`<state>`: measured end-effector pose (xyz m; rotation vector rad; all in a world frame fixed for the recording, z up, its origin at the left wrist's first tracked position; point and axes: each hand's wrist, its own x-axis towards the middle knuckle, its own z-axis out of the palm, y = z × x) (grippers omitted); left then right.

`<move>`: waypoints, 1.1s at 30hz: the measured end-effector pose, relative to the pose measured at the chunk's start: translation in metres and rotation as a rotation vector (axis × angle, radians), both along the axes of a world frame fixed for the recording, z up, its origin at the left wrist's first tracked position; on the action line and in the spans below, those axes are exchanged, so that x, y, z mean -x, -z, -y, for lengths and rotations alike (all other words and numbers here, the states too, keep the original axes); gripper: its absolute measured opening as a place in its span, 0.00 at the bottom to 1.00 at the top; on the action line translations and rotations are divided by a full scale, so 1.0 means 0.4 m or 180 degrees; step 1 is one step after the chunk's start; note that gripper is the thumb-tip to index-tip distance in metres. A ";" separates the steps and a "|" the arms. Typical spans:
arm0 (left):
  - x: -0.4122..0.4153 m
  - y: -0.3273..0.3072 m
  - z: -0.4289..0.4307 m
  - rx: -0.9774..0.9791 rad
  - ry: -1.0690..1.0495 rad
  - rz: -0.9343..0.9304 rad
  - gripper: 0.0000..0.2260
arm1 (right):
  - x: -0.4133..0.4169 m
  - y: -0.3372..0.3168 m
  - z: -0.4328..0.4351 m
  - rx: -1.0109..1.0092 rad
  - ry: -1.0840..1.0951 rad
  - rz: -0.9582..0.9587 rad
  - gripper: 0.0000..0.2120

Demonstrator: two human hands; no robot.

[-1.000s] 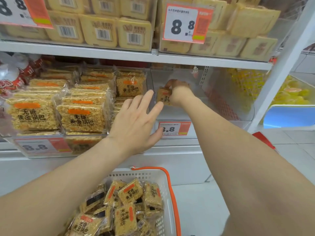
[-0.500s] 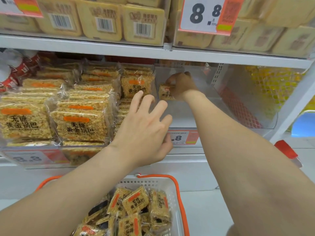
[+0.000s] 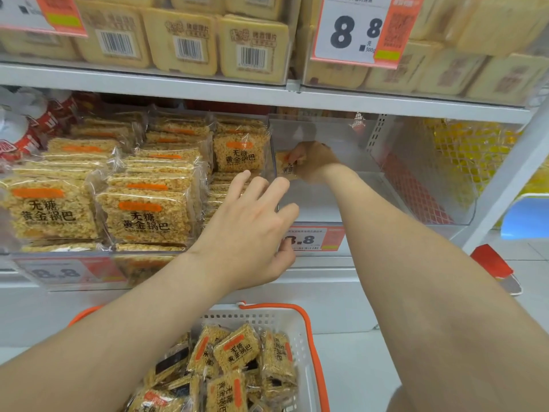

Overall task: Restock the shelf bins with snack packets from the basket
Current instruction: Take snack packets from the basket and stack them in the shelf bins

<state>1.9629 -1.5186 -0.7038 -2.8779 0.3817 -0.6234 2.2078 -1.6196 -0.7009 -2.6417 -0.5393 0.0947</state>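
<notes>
Inside bin [image 3: 383, 200], packet [image 3: 283, 168] upright, right hand [image 3: 315, 164] pinching

Shop aisle, white shelf [image 3: 148, 78] of clear bins, price tag [image 3: 356, 28] reading 8.8, barcoded snack packs [image 3: 181, 40], orange-rimmed basket [image 3: 312, 337] near

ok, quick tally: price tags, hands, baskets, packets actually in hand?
White-and-orange price tags: 4
Bare hands: 2
White plastic basket with orange handles: 1
Clear-wrapped golden rice-cracker packet, pinched in the right hand: 1
Total: 8
</notes>
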 end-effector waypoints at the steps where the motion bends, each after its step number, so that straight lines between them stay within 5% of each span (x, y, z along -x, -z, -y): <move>1: 0.000 0.001 -0.001 0.0021 0.0014 0.0012 0.16 | 0.002 0.000 -0.001 0.0018 -0.0072 -0.0056 0.16; 13: -0.005 0.016 -0.002 0.0189 0.0048 0.0045 0.13 | 0.024 0.005 -0.002 0.0556 -0.0415 -0.0190 0.30; 22: 0.007 0.006 0.000 0.0196 0.0043 -0.0028 0.17 | 0.018 -0.024 0.022 0.0557 -0.0433 -0.0636 0.26; 26: 0.040 0.001 -0.001 0.0242 0.0108 0.0311 0.26 | 0.055 -0.057 0.026 0.1151 -0.0416 -0.0369 0.20; 30: 0.093 0.003 -0.018 0.0258 0.0632 0.0686 0.17 | 0.146 -0.089 0.040 0.1389 -0.0466 0.0011 0.17; 33: 0.147 0.005 -0.025 0.0216 0.0980 0.0370 0.07 | 0.225 -0.107 0.074 0.1069 -0.0325 0.0302 0.18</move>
